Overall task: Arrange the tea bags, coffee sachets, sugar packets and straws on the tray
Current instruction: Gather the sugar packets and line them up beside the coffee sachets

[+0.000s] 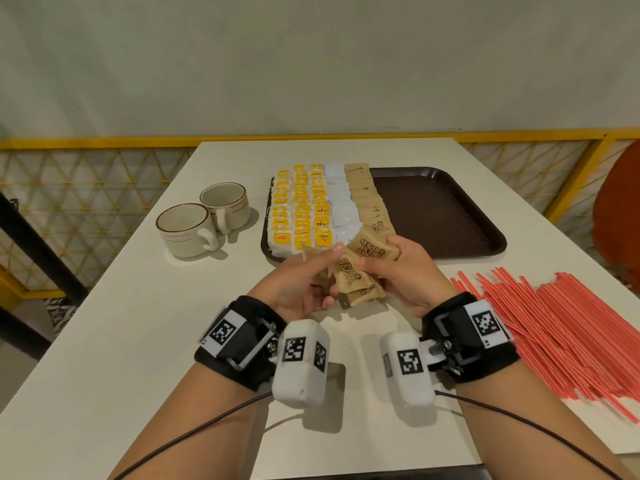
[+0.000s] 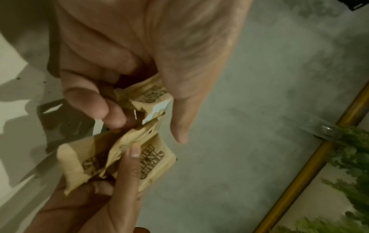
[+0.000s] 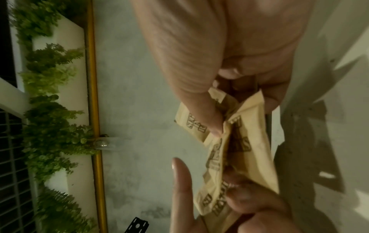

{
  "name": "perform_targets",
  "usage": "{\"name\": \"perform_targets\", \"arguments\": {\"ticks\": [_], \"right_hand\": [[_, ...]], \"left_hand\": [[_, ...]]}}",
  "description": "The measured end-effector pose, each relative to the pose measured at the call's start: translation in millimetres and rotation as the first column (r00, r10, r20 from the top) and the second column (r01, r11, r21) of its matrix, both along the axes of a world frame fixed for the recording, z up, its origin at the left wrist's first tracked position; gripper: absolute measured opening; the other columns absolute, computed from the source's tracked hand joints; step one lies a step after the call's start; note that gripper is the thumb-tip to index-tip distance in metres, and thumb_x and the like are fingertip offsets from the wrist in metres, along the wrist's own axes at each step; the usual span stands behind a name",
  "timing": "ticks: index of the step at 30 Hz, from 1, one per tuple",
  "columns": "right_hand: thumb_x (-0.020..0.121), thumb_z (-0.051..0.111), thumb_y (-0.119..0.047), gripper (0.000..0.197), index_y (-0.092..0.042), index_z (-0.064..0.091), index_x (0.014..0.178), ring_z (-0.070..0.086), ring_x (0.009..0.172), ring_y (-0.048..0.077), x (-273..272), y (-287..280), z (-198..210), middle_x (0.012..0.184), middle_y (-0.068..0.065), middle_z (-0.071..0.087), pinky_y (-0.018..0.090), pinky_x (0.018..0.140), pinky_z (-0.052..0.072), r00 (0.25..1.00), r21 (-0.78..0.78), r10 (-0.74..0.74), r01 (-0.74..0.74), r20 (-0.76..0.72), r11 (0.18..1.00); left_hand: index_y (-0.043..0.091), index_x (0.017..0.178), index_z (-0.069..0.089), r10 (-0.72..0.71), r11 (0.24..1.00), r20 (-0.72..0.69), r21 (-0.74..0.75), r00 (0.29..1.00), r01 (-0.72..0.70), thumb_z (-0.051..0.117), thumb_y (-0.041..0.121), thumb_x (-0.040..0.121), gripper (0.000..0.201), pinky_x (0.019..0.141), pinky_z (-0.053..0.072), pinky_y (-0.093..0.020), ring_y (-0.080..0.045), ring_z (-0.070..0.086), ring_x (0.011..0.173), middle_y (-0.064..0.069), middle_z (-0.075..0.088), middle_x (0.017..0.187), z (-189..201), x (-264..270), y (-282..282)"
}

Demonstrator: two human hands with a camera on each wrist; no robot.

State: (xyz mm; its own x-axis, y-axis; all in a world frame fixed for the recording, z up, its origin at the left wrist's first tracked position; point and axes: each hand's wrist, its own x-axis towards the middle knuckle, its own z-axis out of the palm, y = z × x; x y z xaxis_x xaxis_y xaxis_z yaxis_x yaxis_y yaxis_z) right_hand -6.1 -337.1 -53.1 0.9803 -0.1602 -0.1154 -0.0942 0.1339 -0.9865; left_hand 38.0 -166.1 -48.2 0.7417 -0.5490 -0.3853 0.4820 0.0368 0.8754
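Between the two hands, just short of the dark brown plastic tray [image 1: 450, 216]: a loose bunch of brown paper sugar packets [image 1: 360, 271], left hand [image 1: 304, 289] and right hand [image 1: 405, 275] both curled round it, probably squaring it for the brown row beyond.

White table [image 1: 104, 341] against a plain grey wall [image 1: 311, 64] — yellow lattice railing [image 1: 86, 174] between.

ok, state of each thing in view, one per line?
brown sugar packets: bunch held by both hands, above table
left hand: gripping packets
right hand: gripping packets
tray: left part filled in rows, right part bare
straws: loose on table
cups: upright, empty
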Motion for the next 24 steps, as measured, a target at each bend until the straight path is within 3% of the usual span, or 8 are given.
{"name": "perform_targets", "arguments": {"ticks": [2, 5, 9, 12, 15, 17, 21, 24], "right_hand": [[0.081, 0.069, 0.005, 0.030, 0.004, 0.062, 0.110, 0.067, 0.097, 0.039, -0.8, 2.3, -1.1, 0.105, 0.026, 0.068, 0.051, 0.087, 0.054, 1.000, 0.000, 0.009, -0.009, 0.005, 1.000], [0.083, 0.065, 0.005, 0.026, 0.005, 0.061, 0.109, 0.067, 0.095, 0.036, -0.3, 3.2, -1.0, 0.104, 0.025, 0.068, 0.049, 0.086, 0.055, 1.000, 0.038, 0.000, -0.001, 0.029, 0.999], [0.089, 0.058, 0.005, 0.016, -0.003, 0.062, 0.101, 0.069, 0.083, 0.022, 0.1, -4.8, 5.2, 0.096, 0.015, 0.069, 0.035, 0.073, 0.060, 0.993, 0.173, -0.106, 0.096, 0.045, 0.980], [0.089, 0.057, 0.002, 0.024, 0.000, 0.059, 0.114, 0.070, 0.082, 0.018, -0.3, -8.6, 8.7, 0.103, 0.014, 0.068, 0.032, 0.070, 0.060, 0.993, 0.259, -0.118, 0.107, 0.029, 0.960], [0.089, 0.058, 0.001, 0.032, 0.003, 0.055, 0.121, 0.068, 0.087, 0.021, -2.0, -5.0, 10.2, 0.109, 0.019, 0.065, 0.035, 0.075, 0.058, 0.994, 0.259, -0.104, 0.090, 0.041, 0.962], [0.089, 0.058, 0.002, 0.031, 0.005, 0.055, 0.120, 0.068, 0.089, 0.024, -3.5, -2.7, 11.0, 0.108, 0.022, 0.065, 0.035, 0.077, 0.058, 0.993, 0.244, -0.093, 0.074, 0.068, 0.967], [0.088, 0.058, 0.004, 0.028, 0.006, 0.057, 0.116, 0.070, 0.082, 0.020, -5.1, -0.3, 12.8, 0.098, 0.017, 0.068, 0.031, 0.070, 0.060, 0.993, 0.235, -0.072, 0.049, 0.089, 0.971], [0.086, 0.060, 0.004, 0.031, 0.008, 0.056, 0.117, 0.068, 0.085, 0.022, -4.4, -0.1, 13.1, 0.099, 0.016, 0.067, 0.031, 0.071, 0.060, 0.992, 0.224, -0.089, 0.068, 0.087, 0.972]], "left_hand": [[0.008, 0.116, 0.062, 0.010, 1.000, 0.048, 0.004, 0.999, -0.010, 0.071, 0.024, 0.076, 0.044, 0.044, 0.044, -0.019, -0.014, 0.055, 0.061, -0.012, 0.066, 0.089, -3.3, -2.1, -2.3], [0.004, 0.120, 0.059, 0.022, 1.000, 0.034, -0.023, 0.999, -0.021, 0.064, 0.009, 0.086, 0.034, 0.043, 0.046, -0.019, -0.015, 0.060, 0.059, -0.013, 0.067, 0.090, -3.6, -1.7, -1.1], [0.006, 0.120, 0.057, 0.168, 0.979, -0.009, -0.120, 0.986, -0.168, 0.061, 0.009, 0.089, 0.031, 0.045, 0.049, -0.021, -0.015, 0.063, 0.059, -0.010, 0.068, 0.084, -0.1, 5.3, 4.4], [0.002, 0.120, 0.055, 0.280, 0.916, -0.136, -0.258, 0.950, -0.306, 0.055, 0.010, 0.094, 0.028, 0.052, 0.057, -0.027, -0.023, 0.071, 0.069, -0.017, 0.069, 0.093, 3.8, 10.4, 8.5], [-0.008, 0.117, 0.051, 0.177, 0.869, -0.308, -0.396, 0.935, -0.295, 0.045, 0.007, 0.096, 0.026, 0.069, 0.060, -0.043, -0.035, 0.071, 0.080, -0.027, 0.068, 0.100, 9.8, 6.8, 8.8], [-0.010, 0.112, 0.051, 0.097, 0.876, -0.331, -0.420, 0.939, -0.239, 0.043, 0.005, 0.092, 0.026, 0.075, 0.055, -0.047, -0.037, 0.071, 0.081, -0.029, 0.068, 0.098, 11.2, 2.9, 6.3], [-0.003, 0.120, 0.052, -0.020, 0.932, -0.310, -0.351, 0.951, -0.095, 0.055, 0.007, 0.073, 0.047, 0.076, 0.057, -0.041, -0.031, 0.070, 0.085, -0.023, 0.068, 0.103, 7.4, -2.1, 1.7], [0.006, 0.106, 0.058, -0.036, 0.945, -0.291, -0.321, 0.956, -0.063, 0.054, 0.007, 0.074, 0.031, 0.070, 0.058, -0.037, -0.028, 0.070, 0.082, -0.019, 0.070, 0.097, 5.9, -5.1, -2.6]]}}
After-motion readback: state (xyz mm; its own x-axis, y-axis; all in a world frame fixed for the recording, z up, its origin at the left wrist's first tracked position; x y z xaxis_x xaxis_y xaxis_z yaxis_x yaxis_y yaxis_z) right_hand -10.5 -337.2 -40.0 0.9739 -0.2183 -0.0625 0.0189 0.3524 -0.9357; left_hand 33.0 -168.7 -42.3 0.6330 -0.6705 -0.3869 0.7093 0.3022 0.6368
